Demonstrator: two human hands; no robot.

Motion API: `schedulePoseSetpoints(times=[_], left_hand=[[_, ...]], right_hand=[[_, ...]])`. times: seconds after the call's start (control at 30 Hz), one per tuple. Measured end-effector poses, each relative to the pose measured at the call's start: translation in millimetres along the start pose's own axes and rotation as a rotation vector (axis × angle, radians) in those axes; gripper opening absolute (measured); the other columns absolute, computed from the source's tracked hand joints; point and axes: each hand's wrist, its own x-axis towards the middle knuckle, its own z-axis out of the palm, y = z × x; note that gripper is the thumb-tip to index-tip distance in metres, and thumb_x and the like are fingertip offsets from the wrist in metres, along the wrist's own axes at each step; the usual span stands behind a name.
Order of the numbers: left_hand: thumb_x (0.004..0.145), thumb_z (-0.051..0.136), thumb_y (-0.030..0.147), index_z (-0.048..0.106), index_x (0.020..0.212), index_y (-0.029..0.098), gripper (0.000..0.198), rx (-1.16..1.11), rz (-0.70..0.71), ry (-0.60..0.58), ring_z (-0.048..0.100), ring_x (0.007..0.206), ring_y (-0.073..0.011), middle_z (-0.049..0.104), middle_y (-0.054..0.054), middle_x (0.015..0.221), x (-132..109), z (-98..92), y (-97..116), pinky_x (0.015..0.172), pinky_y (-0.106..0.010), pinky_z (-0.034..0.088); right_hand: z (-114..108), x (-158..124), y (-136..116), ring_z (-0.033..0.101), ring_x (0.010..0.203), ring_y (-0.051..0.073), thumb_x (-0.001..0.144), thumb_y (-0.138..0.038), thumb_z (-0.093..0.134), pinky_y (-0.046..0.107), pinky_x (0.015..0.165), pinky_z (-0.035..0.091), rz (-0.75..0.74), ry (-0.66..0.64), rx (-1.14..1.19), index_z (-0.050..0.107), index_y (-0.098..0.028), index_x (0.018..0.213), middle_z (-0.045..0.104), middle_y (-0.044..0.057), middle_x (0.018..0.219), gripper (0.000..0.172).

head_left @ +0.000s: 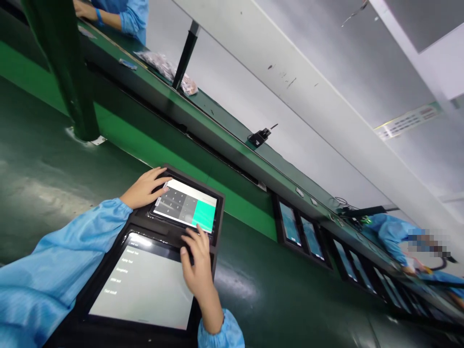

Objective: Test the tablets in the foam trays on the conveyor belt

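A black two-screen terminal [152, 261] lies on the green bench [43, 174] in front of me. Its large lower screen [145, 285] shows a pale menu list. Its small upper screen [186, 204] shows a number keypad and a teal block. My left hand [145, 187] rests at the small screen's left edge, fingers stretched out onto it. My right hand [197, 263] lies over the terminal between the two screens, fingers spread, fingertips touching the small screen's lower edge. Neither hand holds anything.
A green post [65, 67] stands on the bench at left. Beyond runs a conveyor [217, 125] carrying a bag of small parts [166, 67] and a black clip [259, 137]. Several lit terminals [300, 224] line up to the right. Other people in blue sleeves [119, 14] work nearby.
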Motion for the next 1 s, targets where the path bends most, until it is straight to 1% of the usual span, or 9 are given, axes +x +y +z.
schedulePoseSetpoints(times=[0.13,0.2,0.27,0.4,0.5,0.63,0.77,0.87,1.0], left_hand=[[0.097,0.033,0.048,0.070,0.123,0.023,0.051,0.053,0.074,-0.028,0.033,0.148,-0.0304,0.049,-0.009,0.152,-0.6,-0.5,2.9,0.124,-0.050,0.028],[0.096,0.034,0.042,0.071,0.121,0.023,0.049,0.078,0.079,-0.030,0.035,0.147,-0.0315,0.051,-0.009,0.151,-0.7,0.0,2.3,0.123,-0.053,0.030],[0.094,0.035,0.038,0.070,0.124,0.023,0.048,0.104,0.065,-0.022,0.033,0.149,-0.0335,0.049,-0.010,0.153,-0.7,0.8,1.0,0.122,-0.057,0.029],[0.094,0.036,0.036,0.066,0.129,0.023,0.048,0.135,0.041,-0.009,0.025,0.152,-0.0356,0.041,-0.011,0.157,-0.9,2.9,-0.7,0.122,-0.062,0.026],[0.094,0.036,0.036,0.066,0.130,0.023,0.049,0.147,0.043,-0.016,0.024,0.152,-0.0357,0.040,-0.011,0.158,-1.1,3.7,-0.8,0.123,-0.062,0.025],[0.094,0.034,0.033,0.065,0.132,0.025,0.049,0.165,0.043,-0.041,0.024,0.152,-0.0347,0.039,-0.010,0.159,-0.4,3.1,-0.9,0.123,-0.060,0.025],[0.095,0.034,0.033,0.063,0.133,0.026,0.049,0.186,0.029,-0.071,0.022,0.153,-0.0339,0.037,-0.008,0.160,0.4,1.3,-0.1,0.124,-0.058,0.025],[0.096,0.035,0.033,0.061,0.136,0.027,0.049,0.202,0.009,-0.096,0.018,0.154,-0.0348,0.032,-0.009,0.163,0.9,0.0,2.2,0.123,-0.062,0.023],[0.097,0.037,0.034,0.056,0.141,0.030,0.048,0.232,-0.011,-0.140,0.010,0.156,-0.0375,0.021,-0.008,0.167,2.5,-1.4,6.5,0.121,-0.070,0.017]], right_hand=[[16.4,-11.7,-31.6,0.045,0.144,0.029,0.098,-0.019,0.048,0.066,0.122,0.022,-0.091,-0.150,0.002,0.055,-0.026,0.131,0.069,0.008,0.126,0.035],[21.2,-13.0,-41.4,0.046,0.143,0.029,0.097,-0.018,0.049,0.066,0.121,0.025,-0.123,-0.186,-0.010,0.055,-0.026,0.131,0.069,0.009,0.124,0.035],[24.2,-13.3,-47.4,0.047,0.142,0.029,0.096,-0.018,0.051,0.065,0.120,0.028,-0.147,-0.197,-0.025,0.055,-0.025,0.130,0.069,0.010,0.124,0.035],[29.1,-15.3,-54.0,0.047,0.142,0.029,0.094,-0.018,0.052,0.064,0.120,0.029,-0.176,-0.199,-0.025,0.055,-0.024,0.130,0.069,0.010,0.122,0.036],[33.1,-18.1,-58.0,0.046,0.142,0.028,0.095,-0.019,0.052,0.063,0.121,0.027,-0.167,-0.204,-0.014,0.056,-0.024,0.129,0.070,0.009,0.122,0.035],[36.8,-21.4,-62.6,0.048,0.141,0.026,0.096,-0.020,0.052,0.056,0.122,0.029,-0.166,-0.200,-0.003,0.059,-0.023,0.125,0.070,0.008,0.121,0.030],[37.3,-21.8,-65.0,0.050,0.140,0.025,0.096,-0.020,0.052,0.054,0.123,0.028,-0.162,-0.224,0.026,0.058,-0.025,0.126,0.071,0.007,0.121,0.032],[37.8,-20.9,-65.1,0.049,0.141,0.025,0.096,-0.020,0.052,0.055,0.124,0.027,-0.147,-0.231,0.043,0.056,-0.025,0.129,0.071,0.007,0.124,0.034],[40.2,-19.9,-64.3,0.048,0.142,0.026,0.096,-0.021,0.052,0.058,0.123,0.026,-0.131,-0.237,0.050,0.053,-0.025,0.131,0.070,0.007,0.127,0.035]])
